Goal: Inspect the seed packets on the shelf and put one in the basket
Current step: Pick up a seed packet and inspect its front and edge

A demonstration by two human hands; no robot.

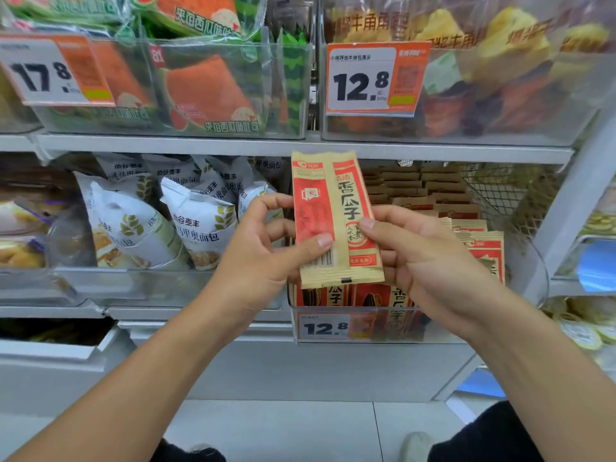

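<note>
**shelfwatcher:** Down at the very bottom edge we've got dark trouser legs and a pale shoe [415, 445] on the floor tiles, so we reckon we're crouched low to get level with this shelf; both bare forearms run up from there to one seed packet [335, 221], held upright just in front of the clear bin [393, 323] of matching packets.

**binraider:** Yep; our left hand [266, 251] has its thumb clamped flat over the barcode near the packet's lower left, with the other fingers curled round the left edge behind it; our right hand [420, 258] pinches the right edge, thumb on the front by the round stamp, fingers tucked behind; two-sided grip like that keeps the thing flat and facing us, which is the whole point if we're reading it.

**shelfwatcher:** Makes sense; it looks like the back seam side that's turned to us, so we'd say we're mid-inspection; the basket isn't anywhere in view, so that part isn't done.

**binraider:** Agreed; the rest of the seed packets [480, 248] stand on edge in rows in that bin, with the 12.8 price tag [325, 326] on its front; the white bread bags [196, 225] next door to the left are just neighbours.
</note>
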